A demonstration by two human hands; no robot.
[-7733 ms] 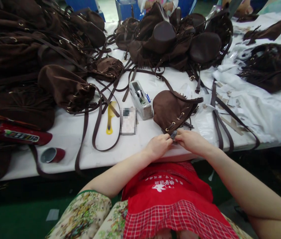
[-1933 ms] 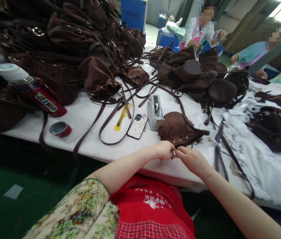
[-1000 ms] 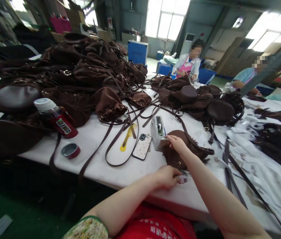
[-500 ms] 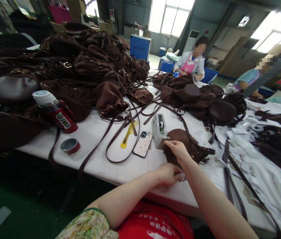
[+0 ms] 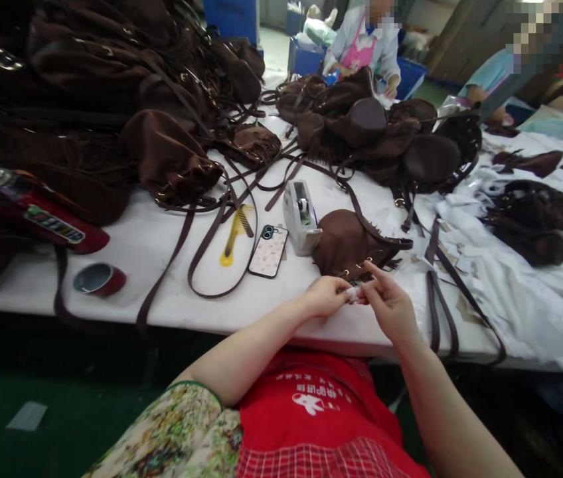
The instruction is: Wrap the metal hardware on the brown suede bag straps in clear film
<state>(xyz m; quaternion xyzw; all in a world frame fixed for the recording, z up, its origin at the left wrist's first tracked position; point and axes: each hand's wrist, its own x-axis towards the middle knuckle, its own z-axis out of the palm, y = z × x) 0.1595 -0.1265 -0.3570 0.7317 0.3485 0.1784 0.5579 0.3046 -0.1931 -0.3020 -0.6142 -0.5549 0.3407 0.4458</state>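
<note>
My left hand [image 5: 328,295] is closed in a pinch on a small whitish piece [image 5: 352,292], too small to make out in detail. My right hand [image 5: 391,305] meets it from the other side, thumb and fingers bent close at the piece; whatever they pinch is too small to name. Just beyond both hands a brown drawstring bag [image 5: 340,244] with gold eyelets, fringe and a strap lies on the table. Left of the bag, almost touching it, stands a grey tape dispenser [image 5: 299,222].
Left of the dispenser lie a phone [image 5: 267,252], a yellow comb [image 5: 234,236] and a red cup-like lid [image 5: 105,280]. A red flask [image 5: 57,212] leans by a big pile of brown bags [image 5: 87,86]. More bags [image 5: 361,126] lie across the white table [image 5: 261,309]. Two people work beyond.
My right hand has come away from the tape dispenser, down to my left hand. The left hand with the whitish piece is now closer to the bag. The view has tipped downward.
</note>
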